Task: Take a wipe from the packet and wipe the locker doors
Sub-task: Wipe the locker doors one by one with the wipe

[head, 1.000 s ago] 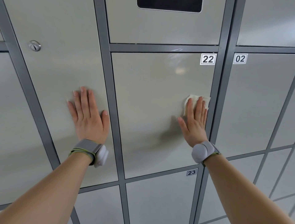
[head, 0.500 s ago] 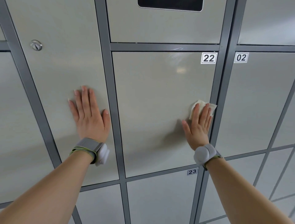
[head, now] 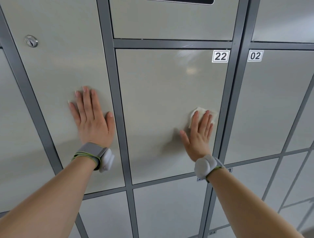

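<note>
White and creased, the wipe (head: 203, 113) lies pinned against the locker door (head: 161, 102) under the fingertips (head: 207, 113) of my right grip (head: 198, 137). That grip is spread flat, fingers straight and pressing, not curled round anything. What shows of the wipe pokes out past the fingertips and to either side of them. Its longer side runs across the door, roughly crosswise to the fingers, which point up the door.

My left grip (head: 92, 122) is also flat and relaxed, palm resting on the neighbouring door (head: 56, 76), holding nothing. Between my two grips runs a dark grey upright of the frame (head: 117, 102), and another upright stands just outside the right grip's little finger.

I see smooth, pale grey-beige doors with a soft metallic sheen. A blurred light reflection sits above the right grip. Higher up, in the door's far corner, is a square white label reading 22 (head: 220, 56). Across the upright is a matching label reading 02 (head: 255, 55) on the next door (head: 275, 102). Well above the left grip there is a round metal keyhole (head: 31, 41). A dark rectangular panel (head: 183, 1) cuts the top edge of the view.

Each wrist wears a band, the left one (head: 93, 152) in woven grey with a green edge, and the right one (head: 206, 165) showing a rounded pale pod.
</note>
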A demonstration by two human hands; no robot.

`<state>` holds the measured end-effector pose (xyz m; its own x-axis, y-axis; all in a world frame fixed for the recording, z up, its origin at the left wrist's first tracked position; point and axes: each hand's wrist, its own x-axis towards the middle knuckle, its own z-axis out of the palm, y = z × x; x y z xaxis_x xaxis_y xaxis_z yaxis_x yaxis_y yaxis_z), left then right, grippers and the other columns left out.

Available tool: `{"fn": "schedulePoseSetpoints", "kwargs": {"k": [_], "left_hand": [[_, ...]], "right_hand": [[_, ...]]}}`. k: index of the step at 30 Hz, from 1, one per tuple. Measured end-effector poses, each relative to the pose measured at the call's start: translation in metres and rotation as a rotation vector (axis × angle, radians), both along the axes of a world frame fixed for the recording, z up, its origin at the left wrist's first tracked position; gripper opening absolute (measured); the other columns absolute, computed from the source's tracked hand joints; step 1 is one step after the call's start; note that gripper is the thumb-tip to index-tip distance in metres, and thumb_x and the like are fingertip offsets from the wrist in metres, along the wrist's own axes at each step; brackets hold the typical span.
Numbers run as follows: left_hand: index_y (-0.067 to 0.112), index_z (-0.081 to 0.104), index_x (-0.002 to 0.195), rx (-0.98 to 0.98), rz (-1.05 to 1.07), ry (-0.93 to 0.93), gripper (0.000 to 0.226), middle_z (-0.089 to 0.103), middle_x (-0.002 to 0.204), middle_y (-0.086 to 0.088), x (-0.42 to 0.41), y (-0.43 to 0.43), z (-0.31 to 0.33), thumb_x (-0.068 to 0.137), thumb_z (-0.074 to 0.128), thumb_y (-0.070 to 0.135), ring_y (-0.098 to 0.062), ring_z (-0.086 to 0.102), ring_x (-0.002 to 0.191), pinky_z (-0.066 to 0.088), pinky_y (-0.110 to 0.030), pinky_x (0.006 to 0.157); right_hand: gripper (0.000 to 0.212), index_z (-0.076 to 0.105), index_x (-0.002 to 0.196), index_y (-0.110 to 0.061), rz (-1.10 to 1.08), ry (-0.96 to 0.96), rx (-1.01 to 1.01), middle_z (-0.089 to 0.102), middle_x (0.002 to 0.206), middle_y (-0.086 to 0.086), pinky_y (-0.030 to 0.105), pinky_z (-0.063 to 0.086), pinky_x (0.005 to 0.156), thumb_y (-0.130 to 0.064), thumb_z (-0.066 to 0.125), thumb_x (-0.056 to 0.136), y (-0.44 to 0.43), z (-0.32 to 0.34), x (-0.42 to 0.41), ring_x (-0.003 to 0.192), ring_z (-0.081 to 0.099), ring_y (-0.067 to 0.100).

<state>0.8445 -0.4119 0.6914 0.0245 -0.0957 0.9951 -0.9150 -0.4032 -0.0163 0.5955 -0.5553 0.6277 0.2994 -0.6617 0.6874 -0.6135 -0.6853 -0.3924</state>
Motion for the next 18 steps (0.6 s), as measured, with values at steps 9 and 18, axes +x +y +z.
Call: {"fn": "schedulePoseSetpoints", "kwargs": {"k": [9,18], "left_hand": [[-0.01,0.025,0.141,-0.003,-0.014,-0.001,0.06,0.027,0.147,-0.031,0.001,0.001,-0.001,0.093,0.04,0.022,-0.043,0.017,0.137,-0.005,-0.042,0.117],[-0.01,0.025,0.141,0.009,-0.032,0.007,0.06,0.026,0.147,-0.031,0.0,0.002,0.0,0.093,0.04,0.022,-0.043,0.016,0.137,-0.006,-0.042,0.117]], "right_hand": [[0.078,-0.01,0.148,-0.017,0.06,-0.086,-0.028,-0.022,0.154,0.017,0.036,-0.022,0.111,-0.06,0.017,0.089,0.006,0.033,0.01,0.141,-0.026,0.026],[0.078,-0.011,0.148,-0.022,0.106,0.095,-0.107,-0.023,0.152,0.013,0.039,-0.018,0.114,-0.069,0.01,0.09,0.025,-0.005,0.025,0.141,-0.025,0.024]]}}
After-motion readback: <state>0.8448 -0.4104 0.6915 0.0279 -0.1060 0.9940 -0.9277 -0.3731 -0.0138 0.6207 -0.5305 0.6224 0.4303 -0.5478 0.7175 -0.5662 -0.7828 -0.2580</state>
